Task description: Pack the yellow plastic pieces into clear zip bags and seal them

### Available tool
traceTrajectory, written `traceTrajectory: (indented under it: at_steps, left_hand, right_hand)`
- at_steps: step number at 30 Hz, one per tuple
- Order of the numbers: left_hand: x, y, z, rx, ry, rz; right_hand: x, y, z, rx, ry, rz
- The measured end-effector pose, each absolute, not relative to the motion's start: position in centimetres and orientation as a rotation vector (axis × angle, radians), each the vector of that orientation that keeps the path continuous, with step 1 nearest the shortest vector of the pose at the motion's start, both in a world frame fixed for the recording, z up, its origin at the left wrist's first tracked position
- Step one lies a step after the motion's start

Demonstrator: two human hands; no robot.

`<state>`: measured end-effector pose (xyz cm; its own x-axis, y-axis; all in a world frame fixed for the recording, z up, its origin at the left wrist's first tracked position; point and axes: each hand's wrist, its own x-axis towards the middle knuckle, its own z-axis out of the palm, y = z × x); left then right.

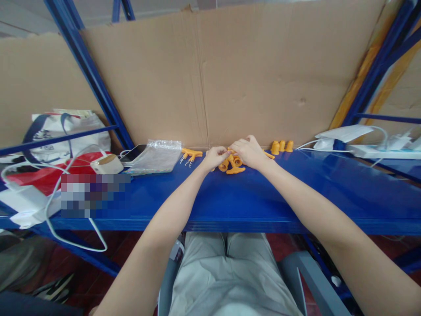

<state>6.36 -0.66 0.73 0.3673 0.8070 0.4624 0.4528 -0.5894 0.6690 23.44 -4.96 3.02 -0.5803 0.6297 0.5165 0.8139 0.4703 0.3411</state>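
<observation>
My left hand (216, 158) and my right hand (248, 151) meet over a small pile of orange plastic parts at the back of the blue shelf. Fingers of both hands are bent and closed together; what they grip is hidden. Just below them lie an orange T-shaped handle (235, 170) and a hollow orange cap (223, 166), open end showing. To the left rest several corkscrews (191, 153) with orange handles, their metal spirals pointing toward me. Right of my right hand, an orange handle piece (269, 155) lies partly behind the wrist. Farther right stand three orange caps (282, 146).
A stack of clear plastic bags (158, 157) lies left, beside a phone (135, 152). Beyond are white cables, a charger (107, 164) and a cloth bag (69, 136). A white power strip (378, 151) sits right. Cardboard (250, 74) walls the back of the blue shelf (243, 206).
</observation>
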Motion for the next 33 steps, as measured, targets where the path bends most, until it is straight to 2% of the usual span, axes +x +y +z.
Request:
traceTrajectory:
  at_steps: [12, 17, 26, 30, 33]
  left_hand:
    - [6.4, -1.3, 1.7, 1.844, 0.839, 1.1]
    - [6.6, -1.7, 1.2, 2.031, 0.984, 1.07]
    - [6.4, -2.5, 1.0, 2.774, 1.409, 1.044]
    - [6.6, -2.6, 1.2, 2.757, 1.431, 1.059]
    - [6.9, -2.6, 1.5, 2.522, 1.374, 1.107]
  right_hand:
    - [23.6, -4.7, 3.2, -1.102, -2.33, -0.974]
    - [24.5, -4.4, 2.8, -1.126, -2.39, -0.937]
    - [24.3, -3.9, 1.7, -1.192, -2.492, -0.767]
    - [24.1, -4.1, 2.0, -1.22, -2.478, -0.772]
    - [24.2, -4.3, 2.3, -1.179, -2.432, -0.817]
